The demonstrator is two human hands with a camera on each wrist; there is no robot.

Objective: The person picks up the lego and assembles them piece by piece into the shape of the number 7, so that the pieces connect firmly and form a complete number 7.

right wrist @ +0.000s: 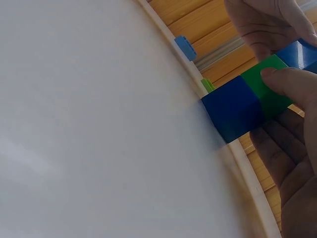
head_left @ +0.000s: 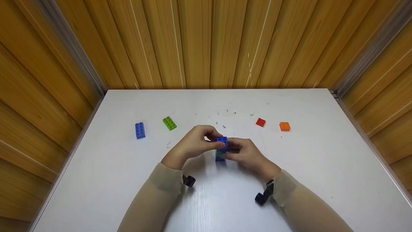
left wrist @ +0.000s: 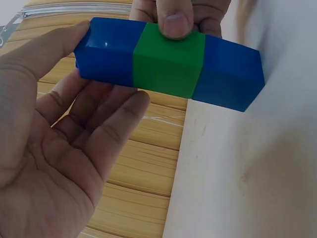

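A short tower of three toy building bricks stands upright at the middle of the table, its base at or very near the surface. The top blue brick (head_left: 221,139) is pinched between the thumb and fingers of my left hand (head_left: 195,142). Below it comes a green brick (left wrist: 168,67), which my right hand (head_left: 247,154) grips with the thumb on one face. The lower blue brick (left wrist: 229,73) forms the base, with no finger on it. In the left wrist view all three sit flush in one line.
On the white table (head_left: 106,180), a blue brick (head_left: 140,130) and a lime green brick (head_left: 169,123) lie at the left. Toward the right are a flat red piece (head_left: 260,122) and an orange brick (head_left: 285,126). Wood-patterned walls (head_left: 196,45) enclose the back and sides.
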